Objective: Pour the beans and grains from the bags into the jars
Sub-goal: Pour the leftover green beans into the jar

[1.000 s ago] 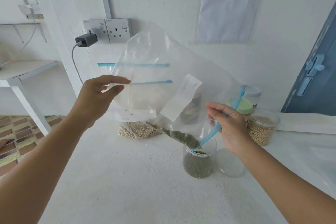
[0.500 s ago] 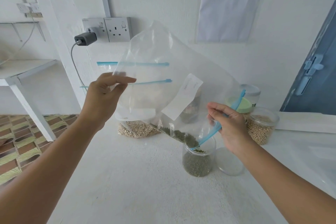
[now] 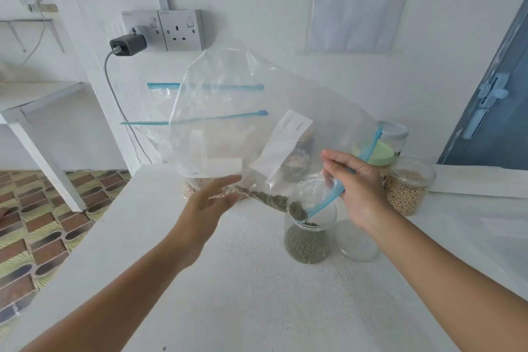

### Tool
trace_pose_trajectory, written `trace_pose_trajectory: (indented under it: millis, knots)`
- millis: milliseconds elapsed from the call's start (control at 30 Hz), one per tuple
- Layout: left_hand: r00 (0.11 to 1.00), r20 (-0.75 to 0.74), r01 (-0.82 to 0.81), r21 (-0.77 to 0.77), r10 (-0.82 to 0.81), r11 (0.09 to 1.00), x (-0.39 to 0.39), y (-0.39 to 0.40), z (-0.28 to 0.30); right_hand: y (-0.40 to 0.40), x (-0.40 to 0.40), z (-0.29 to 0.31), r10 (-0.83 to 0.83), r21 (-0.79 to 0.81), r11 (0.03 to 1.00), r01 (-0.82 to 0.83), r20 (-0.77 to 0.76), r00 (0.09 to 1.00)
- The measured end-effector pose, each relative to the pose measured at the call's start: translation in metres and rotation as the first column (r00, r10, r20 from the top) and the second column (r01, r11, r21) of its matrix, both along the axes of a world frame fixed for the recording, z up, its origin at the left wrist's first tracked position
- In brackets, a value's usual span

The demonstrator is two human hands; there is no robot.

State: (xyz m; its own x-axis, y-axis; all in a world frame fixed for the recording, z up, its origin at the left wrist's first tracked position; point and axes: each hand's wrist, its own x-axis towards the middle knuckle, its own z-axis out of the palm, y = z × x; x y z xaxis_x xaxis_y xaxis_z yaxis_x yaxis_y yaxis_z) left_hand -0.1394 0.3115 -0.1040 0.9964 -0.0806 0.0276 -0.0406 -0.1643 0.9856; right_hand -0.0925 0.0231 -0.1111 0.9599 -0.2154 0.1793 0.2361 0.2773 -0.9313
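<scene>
A large clear zip bag [image 3: 228, 111] with a white label hangs tilted over the white table [image 3: 228, 294]. My right hand [image 3: 357, 183] grips its blue zip edge beside the mouth. The last green beans [image 3: 271, 200] lie along the bag's lower fold and spill into an open glass jar [image 3: 307, 243], which is partly filled with green beans. My left hand [image 3: 205, 208], blurred and with fingers apart, is at the bag's lower left edge. I cannot tell whether it touches the plastic.
The jar's clear lid [image 3: 357, 240] lies right of it. A jar of pale beans [image 3: 405, 191] and a green-lidded jar [image 3: 377, 151] stand at the back right. More zip bags with pale grain [image 3: 194, 188] lean on the wall under a socket [image 3: 180, 28]. The table edge drops to tiled floor at left.
My left hand has let go of the bag's upper left part and dropped to its lower edge. The beans have slid further toward the mouth. My right hand keeps its grip.
</scene>
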Motion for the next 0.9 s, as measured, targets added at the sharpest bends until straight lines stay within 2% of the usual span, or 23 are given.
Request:
trace_pose_trajectory:
  millis: [100,200,300,600,767,900]
  knots:
    - [0.996,-0.074,0.020,-0.246,-0.040,0.969,0.016,-0.003,0.002,0.000,0.000,-0.002,0.001,-0.006,1.000,-0.001,0.008,1.000]
    - [0.996,-0.074,-0.073,-0.343,0.050,0.936,0.032,-0.005,0.007,0.000,-0.001,-0.001,0.003,0.006,1.000,-0.004,0.013,1.000]
    - [0.998,-0.024,-0.065,-0.362,0.061,0.930,0.037,-0.010,0.011,-0.003,-0.003,0.001,-0.009,0.021,1.000,0.009,-0.007,1.000]
    - [0.998,0.041,0.061,-0.344,-0.050,0.937,0.041,-0.022,0.034,-0.012,-0.002,-0.005,-0.038,0.043,0.998,0.040,-0.043,0.998]
    - [0.995,0.090,0.082,-0.352,-0.054,0.932,0.046,-0.023,0.041,-0.015,-0.004,-0.007,-0.041,0.138,0.989,0.046,-0.033,0.999]
    - [0.989,0.131,0.108,-0.323,-0.068,0.940,0.047,-0.026,0.049,-0.015,-0.005,-0.007,-0.048,0.148,0.988,0.052,-0.031,0.998]
